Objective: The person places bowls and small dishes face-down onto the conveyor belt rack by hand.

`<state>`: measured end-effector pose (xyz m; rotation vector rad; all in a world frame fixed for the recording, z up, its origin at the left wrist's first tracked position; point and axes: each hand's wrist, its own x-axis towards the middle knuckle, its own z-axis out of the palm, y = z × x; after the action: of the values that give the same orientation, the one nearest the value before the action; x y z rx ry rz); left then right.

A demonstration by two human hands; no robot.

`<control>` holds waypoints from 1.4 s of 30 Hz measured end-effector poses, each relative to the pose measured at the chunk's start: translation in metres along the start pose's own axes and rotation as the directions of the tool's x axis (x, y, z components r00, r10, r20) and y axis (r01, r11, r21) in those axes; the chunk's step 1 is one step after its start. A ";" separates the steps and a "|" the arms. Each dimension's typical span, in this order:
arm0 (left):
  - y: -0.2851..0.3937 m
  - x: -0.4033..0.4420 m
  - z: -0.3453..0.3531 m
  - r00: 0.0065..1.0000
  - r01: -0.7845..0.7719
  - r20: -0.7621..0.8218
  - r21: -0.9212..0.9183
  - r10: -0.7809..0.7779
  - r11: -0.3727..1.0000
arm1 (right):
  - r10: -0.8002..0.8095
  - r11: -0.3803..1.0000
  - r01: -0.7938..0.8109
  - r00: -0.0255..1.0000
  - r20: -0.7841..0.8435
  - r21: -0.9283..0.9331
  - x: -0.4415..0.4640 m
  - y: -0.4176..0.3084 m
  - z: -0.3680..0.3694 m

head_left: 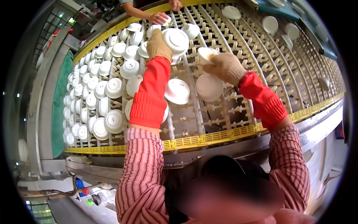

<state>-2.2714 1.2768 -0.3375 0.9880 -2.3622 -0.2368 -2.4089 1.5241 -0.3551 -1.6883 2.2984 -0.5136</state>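
Note:
My left hand (159, 45), in a tan work glove, is closed at the left rim of a large white bowl (176, 41), whose underside faces up; its thumb is hidden. Another white bowl (152, 30) sits just past its fingertips. My right hand (227, 68), gloved the same way, grips a tilted white bowl (206, 54) by its near right edge. Below that hand a white bowl (209, 87) rests on the pegged conveyor (194, 115), and a further white bowl (177, 91) lies to its left.
Rows of white bowls (106, 68) cover the conveyor's left part. Across the belt are a co-worker's hands (159, 18). A yellow slotted edge (201, 140) runs along my side. Loose dishes (270, 25) lie at the far right, by a blue-green belt (309, 28).

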 end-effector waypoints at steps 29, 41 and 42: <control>0.047 -0.240 -0.102 0.863 -0.459 0.397 0.362 0.311 0.811 | 0.129 0.991 -0.110 0.938 -0.321 0.076 -0.227 0.181 -0.031; 0.209 -0.260 -0.062 0.885 -0.306 0.434 0.270 0.169 0.913 | 0.090 0.995 -0.080 0.980 -0.177 0.066 -0.221 0.195 -0.023; 0.231 -0.259 -0.047 0.882 -0.340 0.399 0.168 0.252 0.925 | 0.101 0.988 -0.078 0.979 -0.179 0.136 -0.223 0.193 -0.025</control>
<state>-2.2360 1.6253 -0.3264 0.7073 -2.9067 -0.0242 -2.5188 1.7922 -0.4154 -1.5270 2.3976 -0.8124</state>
